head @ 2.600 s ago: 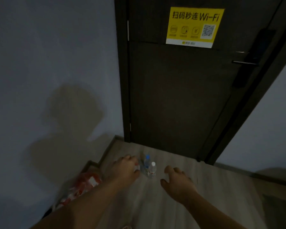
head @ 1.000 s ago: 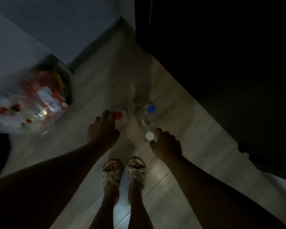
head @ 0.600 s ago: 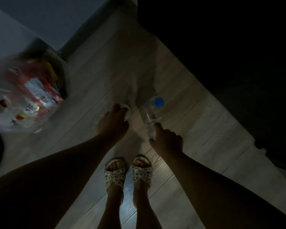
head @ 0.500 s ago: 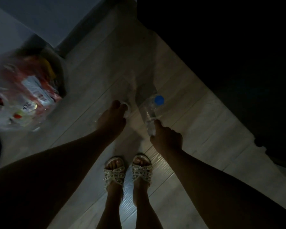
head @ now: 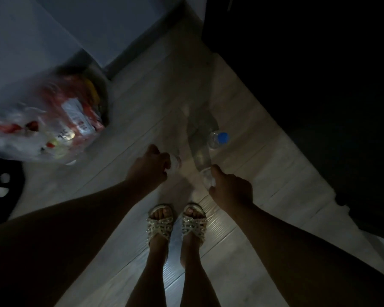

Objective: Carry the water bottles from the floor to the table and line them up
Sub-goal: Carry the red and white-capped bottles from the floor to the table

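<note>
Pale plank floor (head: 142,103), dim light. Far left: clear plastic bag (head: 31,129) holding blurred red-and-white packets. Left hand (head: 148,168), fingers curled round the left bottle (head: 175,165); right hand (head: 231,189), fingers clamped on the right bottle (head: 205,177). Blue-capped bottle (head: 218,138) stands free on the floor, just beyond them.

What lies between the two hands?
Head view: the left bottle, gripped by the left hand, the right bottle, gripped by the right hand, and bare floor.
</note>
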